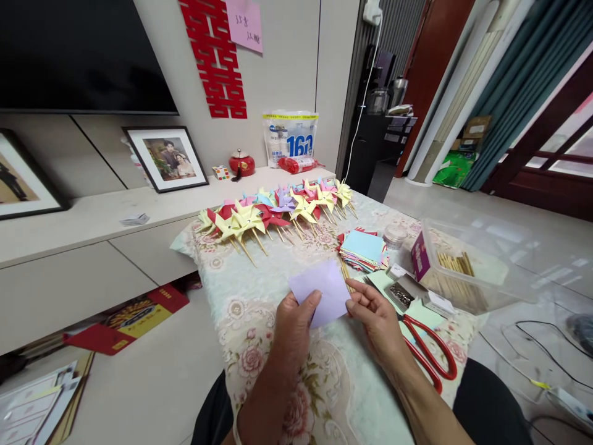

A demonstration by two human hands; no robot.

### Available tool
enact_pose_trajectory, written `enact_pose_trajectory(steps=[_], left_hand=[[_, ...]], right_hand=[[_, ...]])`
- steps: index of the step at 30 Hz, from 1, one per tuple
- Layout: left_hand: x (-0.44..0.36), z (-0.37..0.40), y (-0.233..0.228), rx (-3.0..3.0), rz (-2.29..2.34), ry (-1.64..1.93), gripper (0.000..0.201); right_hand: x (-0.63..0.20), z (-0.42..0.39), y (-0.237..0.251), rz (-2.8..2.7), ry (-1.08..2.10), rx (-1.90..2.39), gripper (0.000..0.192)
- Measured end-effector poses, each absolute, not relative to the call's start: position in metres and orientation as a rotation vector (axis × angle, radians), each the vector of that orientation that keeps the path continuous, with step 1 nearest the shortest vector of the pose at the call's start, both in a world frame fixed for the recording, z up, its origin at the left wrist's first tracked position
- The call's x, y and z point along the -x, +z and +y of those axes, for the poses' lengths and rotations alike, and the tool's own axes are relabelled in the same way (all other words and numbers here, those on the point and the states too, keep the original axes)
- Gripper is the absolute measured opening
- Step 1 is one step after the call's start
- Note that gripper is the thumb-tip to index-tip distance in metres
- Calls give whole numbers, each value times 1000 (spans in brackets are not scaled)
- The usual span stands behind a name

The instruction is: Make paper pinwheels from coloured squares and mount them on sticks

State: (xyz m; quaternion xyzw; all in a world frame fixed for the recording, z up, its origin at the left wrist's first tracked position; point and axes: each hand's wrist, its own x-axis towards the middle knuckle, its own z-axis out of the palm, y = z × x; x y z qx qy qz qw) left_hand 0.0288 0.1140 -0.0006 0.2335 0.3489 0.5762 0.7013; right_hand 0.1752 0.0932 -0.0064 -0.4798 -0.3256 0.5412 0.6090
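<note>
A square sheet of purple paper (324,284) is held up over the table in front of me. My left hand (294,321) pinches its lower left side, thumb on top. At the right corner of the sheet, the thumb and fingers of my right hand (377,318) are closed on the edge. Thin wooden sticks (344,271) lie just beyond my right fingers. Red-handled scissors (430,352) rest beside my right wrist, their blades partly hidden by the hand. Past the sheet lies a stack of coloured paper squares (364,248).
Several finished paper pinwheels (287,210) on sticks line the table's far side. To the right are a small box of metal fasteners (403,295), a round clear container (395,236) and a clear plastic bin (491,262) holding sticks. A flowered cloth (250,309) covers the table.
</note>
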Motion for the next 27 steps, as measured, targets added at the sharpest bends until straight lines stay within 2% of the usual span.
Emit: enact_pose_trajectory(steps=[13,27], left_hand=[[-30,112,2,-574,768,1274,33],[-28,112,4,-524,842,1289,40]], right_hand=[[-179,94,-8,-664,1116,1086,46],[-176,94,-13,-827,1230,1060,47]])
